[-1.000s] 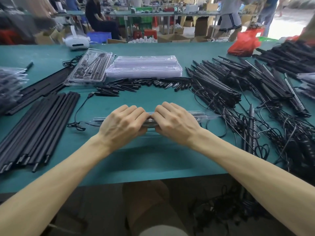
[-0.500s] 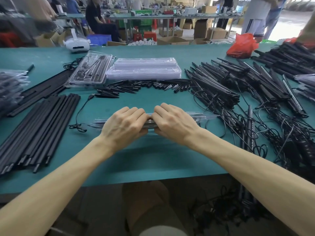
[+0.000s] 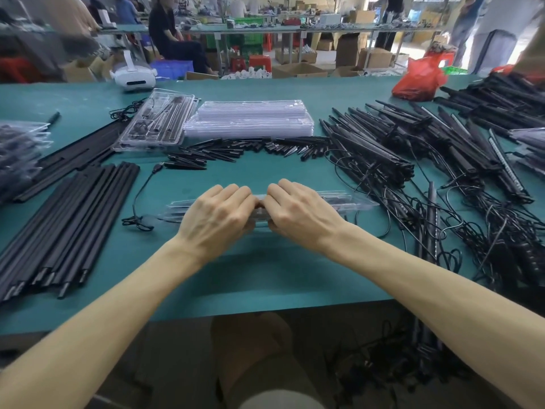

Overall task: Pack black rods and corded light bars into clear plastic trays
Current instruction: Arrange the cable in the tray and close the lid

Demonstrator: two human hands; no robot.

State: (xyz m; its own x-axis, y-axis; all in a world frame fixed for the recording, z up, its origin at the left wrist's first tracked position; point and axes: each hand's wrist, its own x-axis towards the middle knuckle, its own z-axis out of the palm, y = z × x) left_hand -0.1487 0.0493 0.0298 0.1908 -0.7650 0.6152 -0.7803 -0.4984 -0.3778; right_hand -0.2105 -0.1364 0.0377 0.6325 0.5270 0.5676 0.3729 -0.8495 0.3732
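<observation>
The left hand and right hand meet side by side over the middle of a clear tray lying crosswise on the worktop, fingers curled over its far rim and pinching it, probably to press the filled tray shut. Black rods lie ready to the left, corded light bars heaped to the right.

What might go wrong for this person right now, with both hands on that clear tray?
1. The left hand and right hand grip only the middle of the clear tray, so its ends may not snap shut.
2. The loose cord beside its left end might get pinched or dragged along.
3. The tangled cords near its right end may snag it when it is lifted.
</observation>
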